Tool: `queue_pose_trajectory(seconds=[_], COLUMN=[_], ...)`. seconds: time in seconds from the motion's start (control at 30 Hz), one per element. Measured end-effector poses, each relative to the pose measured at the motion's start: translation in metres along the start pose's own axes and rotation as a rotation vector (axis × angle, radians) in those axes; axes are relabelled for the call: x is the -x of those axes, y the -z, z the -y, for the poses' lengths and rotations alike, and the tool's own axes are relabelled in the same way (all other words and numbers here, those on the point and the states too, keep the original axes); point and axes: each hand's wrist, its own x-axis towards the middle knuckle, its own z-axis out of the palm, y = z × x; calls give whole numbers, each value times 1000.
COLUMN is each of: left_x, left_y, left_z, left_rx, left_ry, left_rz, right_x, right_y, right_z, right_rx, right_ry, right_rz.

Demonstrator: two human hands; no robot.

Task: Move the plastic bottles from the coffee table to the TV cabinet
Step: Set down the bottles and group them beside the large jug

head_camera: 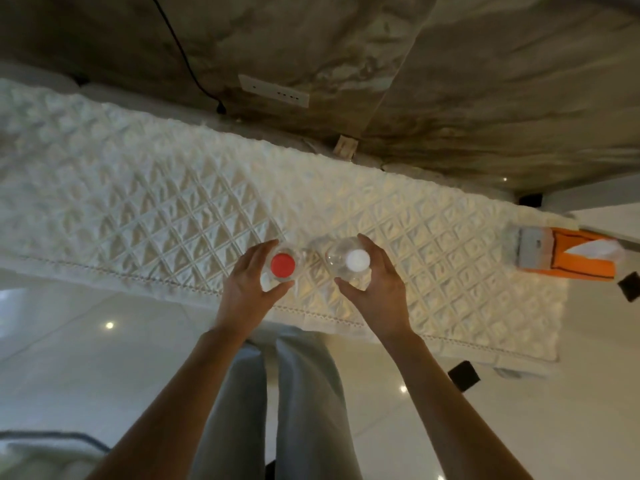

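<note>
Two clear plastic bottles stand upright on a long surface covered by a white quilted cloth (145,202), seen from straight above. The left bottle has a red cap (283,265); the right bottle has a white cap (357,259). My left hand (247,285) curls around the red-capped bottle, thumb in front and fingers behind. My right hand (375,282) wraps the white-capped bottle the same way. Both bottles rest near the cloth's front edge, a small gap between them.
An orange tissue box (568,258) with a grey item on it lies at the cloth's right end. A marble wall (450,98) with a white socket strip (273,91) and a black cable (180,46) rises behind. Glossy floor tiles and my grey trousers are below.
</note>
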Motion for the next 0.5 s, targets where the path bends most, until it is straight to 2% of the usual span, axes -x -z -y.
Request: queue_pose_trajectory(seconds=[0.2,0.5], left_x=[5,27], left_y=[9,62], left_z=[5,44], left_rx=[53,165], left_ry=[69,210], left_rz=[-74,-241], right_x=[-6,-13], right_y=[3,-19], right_z=[17,85], right_rx=[20,60], right_ry=[0,141], right_rz=[17,50])
